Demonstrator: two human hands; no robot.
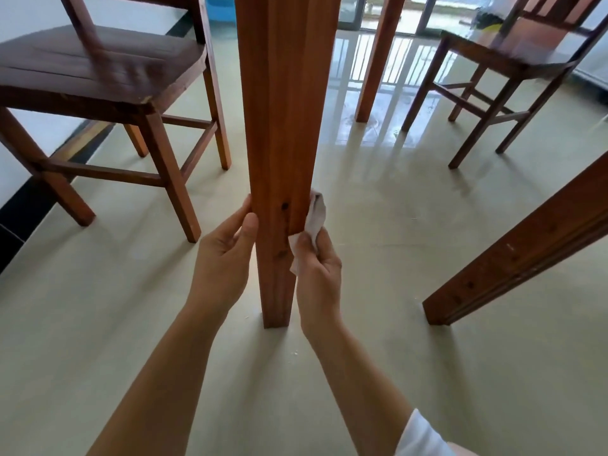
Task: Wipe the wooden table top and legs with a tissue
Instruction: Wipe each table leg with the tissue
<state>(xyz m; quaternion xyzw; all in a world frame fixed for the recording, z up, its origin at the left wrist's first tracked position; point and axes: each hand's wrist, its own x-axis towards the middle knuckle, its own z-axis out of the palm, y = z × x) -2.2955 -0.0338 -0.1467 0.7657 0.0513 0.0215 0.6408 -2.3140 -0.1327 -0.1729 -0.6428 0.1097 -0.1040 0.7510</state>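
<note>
The right hand's fingers (304, 245) clench a crumpled white tissue (315, 215) and press it flat against the right face of the nearest square reddish-brown wooden table leg (283, 126), low down at the centre of the frame, so the paper rubs the wood rather than sliding off. The right hand (317, 274) reaches in from the lower right. Opposite it, the left hand (223, 258) clasps the leg's left edge between thumb and fingers, probably to brace against the wiping pressure. There is one tissue and two hands at work. Three table legs show: this one, a second at upper centre (378, 60) and a third slanting in at the right edge (526, 245). The worktop itself lies above the frame. Two dark wooden chairs stand on the glossy beige tiled floor (378, 324), one upper left (98, 70), one upper right (513, 54).
</note>
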